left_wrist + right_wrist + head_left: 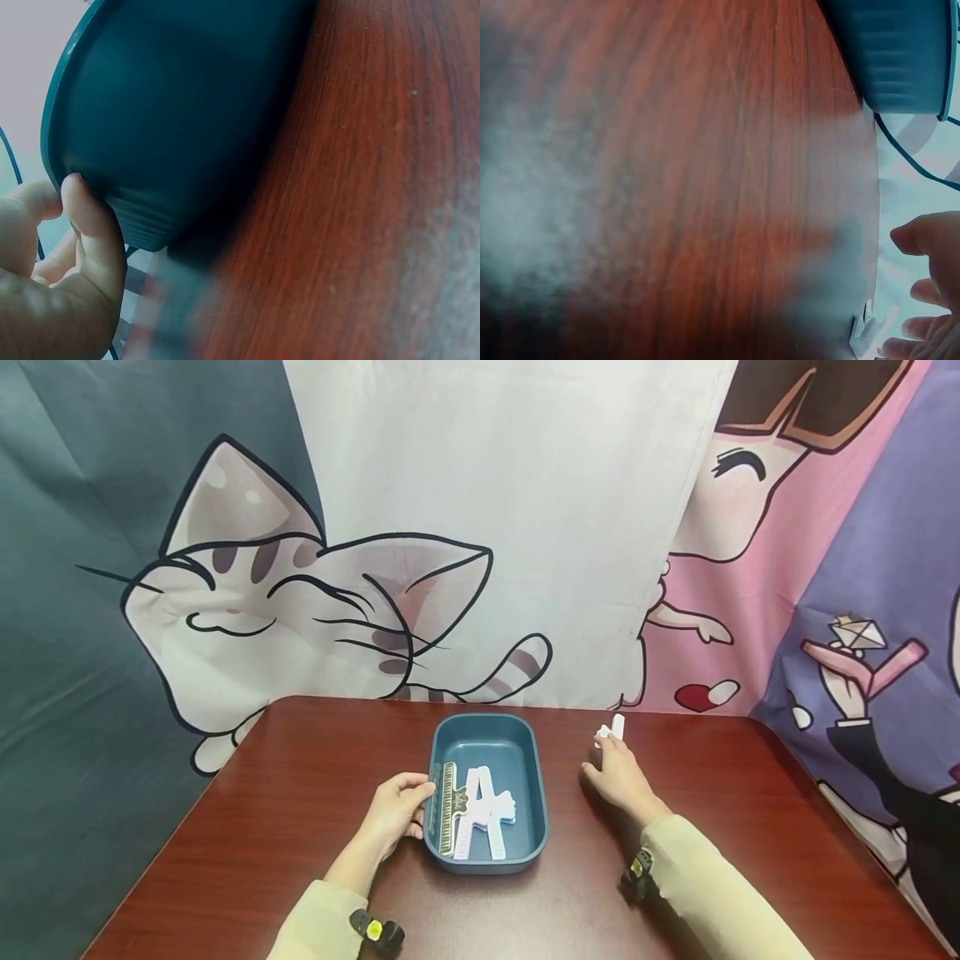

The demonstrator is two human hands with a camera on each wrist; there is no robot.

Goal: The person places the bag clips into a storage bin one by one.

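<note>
A blue rectangular bin (486, 868) with rounded corners stands on the table. My left hand (393, 814) pinches its left rim; in the left wrist view, the thumb (86, 206) lies against the outer wall. Inside the bin lie a gold-and-dark strip (447, 810) with ruler-like marks and several overlapping white strips (472, 814) with shaped, pastel-edged parts. At the back right, my right hand (621, 777) reaches over a small white piece (617, 725), partly hidden by the fingers. In the right wrist view, the fingers (922, 291) are extended beside the white piece (864, 330).
The reddish-brown wooden table (300, 760) carries the bin near its middle. Behind it hangs a cloth backdrop (510, 485) printed with a cat and cartoon figures. Both wrists wear small black cameras (377, 931). A dark cable (907, 156) shows beyond the table.
</note>
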